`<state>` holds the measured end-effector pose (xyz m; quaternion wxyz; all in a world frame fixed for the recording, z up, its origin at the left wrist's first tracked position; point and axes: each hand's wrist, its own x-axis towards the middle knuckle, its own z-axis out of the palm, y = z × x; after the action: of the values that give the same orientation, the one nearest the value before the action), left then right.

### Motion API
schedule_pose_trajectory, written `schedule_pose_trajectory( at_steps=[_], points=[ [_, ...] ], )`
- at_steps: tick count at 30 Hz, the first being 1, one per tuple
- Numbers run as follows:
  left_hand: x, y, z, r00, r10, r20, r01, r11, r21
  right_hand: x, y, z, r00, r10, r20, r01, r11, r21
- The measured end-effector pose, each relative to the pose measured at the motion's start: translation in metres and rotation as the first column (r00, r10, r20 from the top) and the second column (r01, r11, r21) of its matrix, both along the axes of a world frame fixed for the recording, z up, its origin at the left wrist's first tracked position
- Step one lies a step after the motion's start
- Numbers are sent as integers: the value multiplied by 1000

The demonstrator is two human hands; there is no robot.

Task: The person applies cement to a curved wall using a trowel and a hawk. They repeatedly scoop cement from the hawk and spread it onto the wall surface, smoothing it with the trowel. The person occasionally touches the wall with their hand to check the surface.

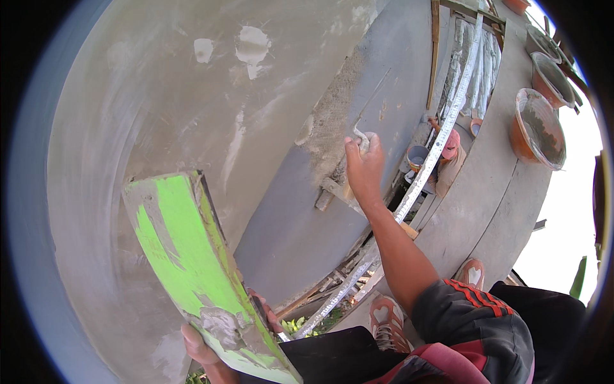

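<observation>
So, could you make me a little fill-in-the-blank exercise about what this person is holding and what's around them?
1. The right hand grips a thin tool, while the ____ hand holds the board.
2. Where grey paste does not cover it, the board's broad face is bright ____.
3. On its outside, the nearest tub is coloured ____.
4. The number of the wearer's shoes in view is ____.

Missing words: left; green; orange; two.
</observation>
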<state>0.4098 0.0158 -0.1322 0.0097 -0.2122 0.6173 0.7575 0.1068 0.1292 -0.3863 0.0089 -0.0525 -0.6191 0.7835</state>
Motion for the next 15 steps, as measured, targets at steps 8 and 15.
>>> schedule_pose_trajectory(
  at_steps=[8, 15],
  points=[
    [6, 5, -9, 959, 271, -84, -280, 949, -142, 69, -15, -45, 961, 269, -57, -249, 939, 239],
    [10, 5, -6, 969, 232, -90, -246, 948, -201, 53, -25, -28, 944, 320, -77, -299, 931, 208]
  ],
)
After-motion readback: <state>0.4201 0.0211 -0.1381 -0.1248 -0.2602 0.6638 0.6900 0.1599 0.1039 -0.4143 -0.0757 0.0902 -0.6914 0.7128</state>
